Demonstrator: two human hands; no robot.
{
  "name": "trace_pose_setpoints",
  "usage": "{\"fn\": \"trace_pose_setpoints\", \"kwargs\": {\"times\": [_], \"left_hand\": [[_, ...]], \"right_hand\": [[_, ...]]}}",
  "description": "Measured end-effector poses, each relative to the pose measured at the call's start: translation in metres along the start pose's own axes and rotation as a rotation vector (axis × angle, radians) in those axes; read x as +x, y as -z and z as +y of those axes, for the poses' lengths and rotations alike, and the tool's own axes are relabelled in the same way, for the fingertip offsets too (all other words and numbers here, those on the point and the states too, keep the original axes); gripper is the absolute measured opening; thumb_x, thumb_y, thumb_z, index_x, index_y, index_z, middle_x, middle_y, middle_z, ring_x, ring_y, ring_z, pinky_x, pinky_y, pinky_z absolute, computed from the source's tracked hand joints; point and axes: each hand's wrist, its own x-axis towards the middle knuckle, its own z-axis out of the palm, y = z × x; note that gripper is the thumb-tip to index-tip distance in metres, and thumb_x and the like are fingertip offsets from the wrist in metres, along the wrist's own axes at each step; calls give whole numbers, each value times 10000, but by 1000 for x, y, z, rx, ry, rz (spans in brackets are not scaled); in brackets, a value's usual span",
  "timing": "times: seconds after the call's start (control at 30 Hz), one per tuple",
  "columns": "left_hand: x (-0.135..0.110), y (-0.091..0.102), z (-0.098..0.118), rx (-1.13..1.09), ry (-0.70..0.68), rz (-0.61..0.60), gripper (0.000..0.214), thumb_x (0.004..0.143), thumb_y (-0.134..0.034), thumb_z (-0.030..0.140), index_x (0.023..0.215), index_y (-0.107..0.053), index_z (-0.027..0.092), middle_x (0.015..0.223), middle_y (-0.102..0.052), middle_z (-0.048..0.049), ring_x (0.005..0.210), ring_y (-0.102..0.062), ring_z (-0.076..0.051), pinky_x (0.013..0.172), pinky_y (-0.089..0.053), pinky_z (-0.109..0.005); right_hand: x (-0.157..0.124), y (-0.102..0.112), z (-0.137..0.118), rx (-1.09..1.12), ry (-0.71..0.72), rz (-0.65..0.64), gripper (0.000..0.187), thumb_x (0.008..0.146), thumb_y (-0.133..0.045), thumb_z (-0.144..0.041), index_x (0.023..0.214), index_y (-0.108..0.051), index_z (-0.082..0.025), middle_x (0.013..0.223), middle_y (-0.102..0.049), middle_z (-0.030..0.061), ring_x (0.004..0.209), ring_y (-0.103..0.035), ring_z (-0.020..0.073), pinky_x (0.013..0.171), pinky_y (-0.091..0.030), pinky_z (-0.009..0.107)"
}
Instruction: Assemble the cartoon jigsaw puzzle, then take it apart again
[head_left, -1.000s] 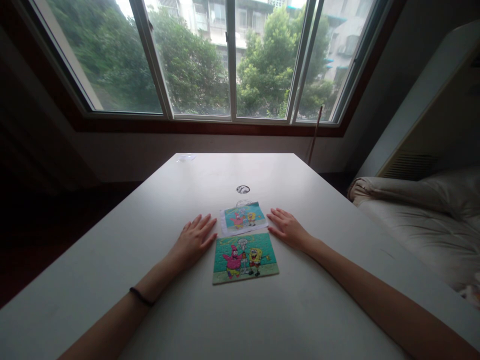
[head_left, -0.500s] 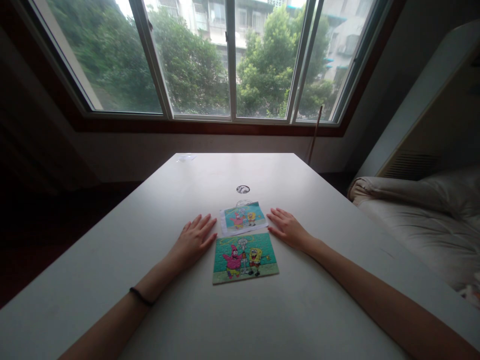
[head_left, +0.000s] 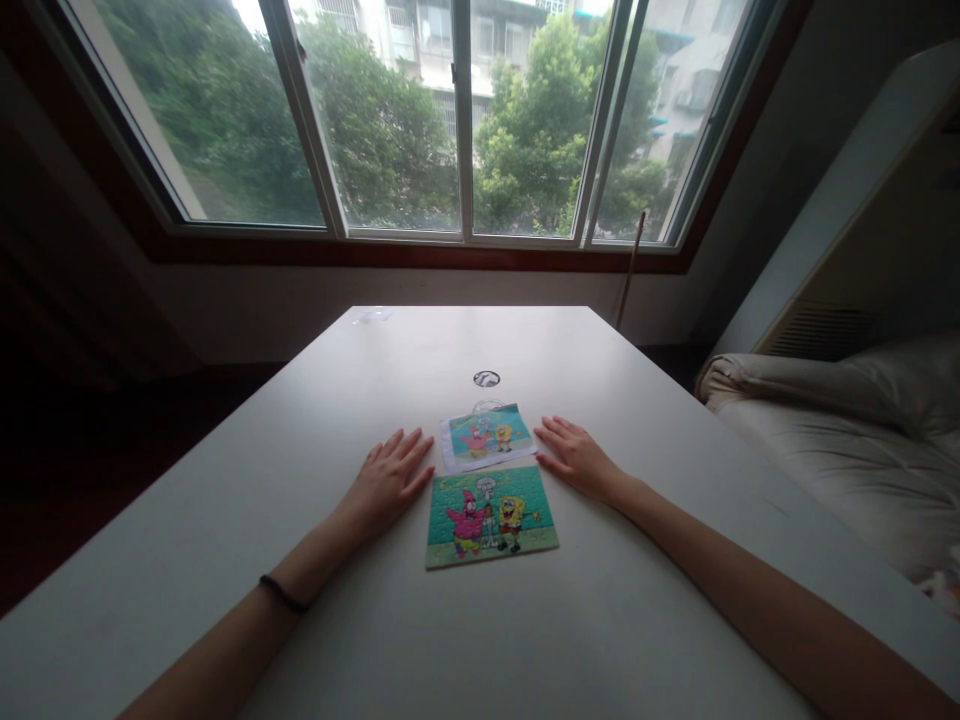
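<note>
A jigsaw puzzle (head_left: 491, 520) with cartoon figures on a teal ground lies flat on the white table (head_left: 360, 640), its pieces joined into one rectangle. Just beyond it is a paper picture sheet (head_left: 489, 436) with the same scene and a white margin. My left hand (head_left: 390, 468) rests palm down to the left of both, fingers spread and holding nothing. To their right, my right hand (head_left: 576, 455) also lies flat with its fingers apart, fingertips close to the sheet's right edge. A dark band (head_left: 283, 593) circles my left wrist.
Behind the sheet is a round cable hole (head_left: 486, 379) in the tabletop. A clear plastic piece (head_left: 371, 316) lies at the far left corner. A padded sofa (head_left: 832, 430) stands to the right, and a thin stick (head_left: 631, 268) leans below the window.
</note>
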Motion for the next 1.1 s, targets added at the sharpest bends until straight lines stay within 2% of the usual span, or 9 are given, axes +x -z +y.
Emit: {"fn": "trace_pose_setpoints", "kwargs": {"times": [0.73,1.1], "left_hand": [[-1,-1,0,-7,-7,27,493,896,-301,472,1316,-389,229,1399,-342,-51,1286,-270,-275,1015,-255,-438],[0,3,2,1,-3,2,490,898,-299,453,1321,-383,219,1401,-338,-59,1289,-260,-286,1007,-264,-463]], "right_hand": [[0,-3,2,22,6,21,480,872,-379,-452,1264,-449,-186,1348,-406,107,1263,-323,267,1013,-298,432],[0,-3,3,21,17,29,475,872,-377,-450,1260,-453,-187,1345,-411,105,1256,-333,270,1005,-309,440]]}}
